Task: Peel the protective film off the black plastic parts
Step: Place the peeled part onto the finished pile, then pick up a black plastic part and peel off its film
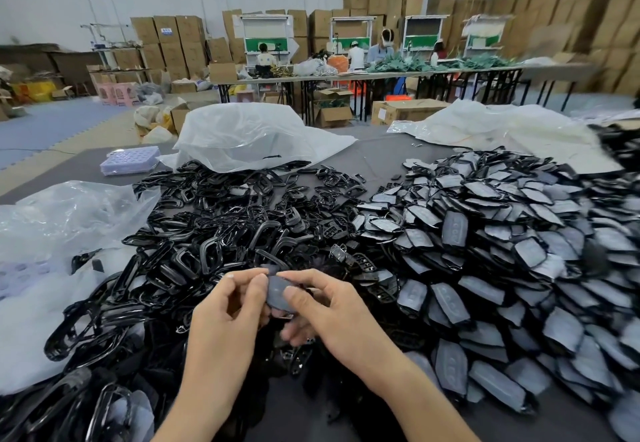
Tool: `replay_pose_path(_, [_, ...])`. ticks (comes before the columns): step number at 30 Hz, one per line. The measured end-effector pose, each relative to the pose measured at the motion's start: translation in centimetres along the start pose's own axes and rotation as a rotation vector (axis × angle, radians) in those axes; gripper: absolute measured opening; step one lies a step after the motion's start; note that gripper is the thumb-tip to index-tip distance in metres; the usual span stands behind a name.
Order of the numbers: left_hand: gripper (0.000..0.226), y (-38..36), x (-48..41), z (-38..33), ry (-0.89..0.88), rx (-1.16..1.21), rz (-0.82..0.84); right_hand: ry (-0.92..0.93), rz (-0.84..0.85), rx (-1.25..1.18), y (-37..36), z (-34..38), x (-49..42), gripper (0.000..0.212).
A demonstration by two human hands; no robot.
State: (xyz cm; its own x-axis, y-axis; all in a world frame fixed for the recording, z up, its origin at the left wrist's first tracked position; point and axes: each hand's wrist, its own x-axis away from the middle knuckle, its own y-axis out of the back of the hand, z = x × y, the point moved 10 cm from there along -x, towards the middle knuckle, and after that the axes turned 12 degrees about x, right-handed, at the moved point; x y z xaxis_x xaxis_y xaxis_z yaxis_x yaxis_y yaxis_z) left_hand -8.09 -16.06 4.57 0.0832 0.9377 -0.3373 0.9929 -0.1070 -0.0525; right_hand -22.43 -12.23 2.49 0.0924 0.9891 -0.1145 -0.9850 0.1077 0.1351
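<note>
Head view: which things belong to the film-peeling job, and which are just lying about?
Job: left hand and right hand, both gripping one film-covered part; heap of film-covered parts; heap of glossy black frames.
Lying about: clear plastic bags; purple tray; cardboard boxes on the floor.

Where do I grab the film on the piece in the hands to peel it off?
Probably at the top edge of the film, where a bit seems to stick up past the part. Pinch it from the left with the left hand, while the right hand holds the part.
</note>
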Motion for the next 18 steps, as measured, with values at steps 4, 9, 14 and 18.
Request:
replay_pose_path(4, [0.021, -0.4, 0.1, -0.1, -0.039, -0.091, 0.042, -0.055, -0.007, 0.14, 2.6, 0.1, 0.4, 0.021])
replay_pose_path(9, [0.04, -2.9, 1.4, -1.2, -0.343, -0.669, 0.256, 0.007, -0.615, -0.079, 17.3, 4.3, 1.1, 0.054])
replay_pose_path(14, [0.082, -5.1, 2.8, 2.3, -0.296, -1.088, 0.494, -0.006, -0.754, 0.007, 19.2, 3.9, 2.9, 0.069])
replay_pose_path(18, [0.061, -4.0, 1.0, 1.9, -0.322, -1.145, 0.326, 0.053, -0.59, 0.347, 13.2, 3.2, 2.0, 0.05])
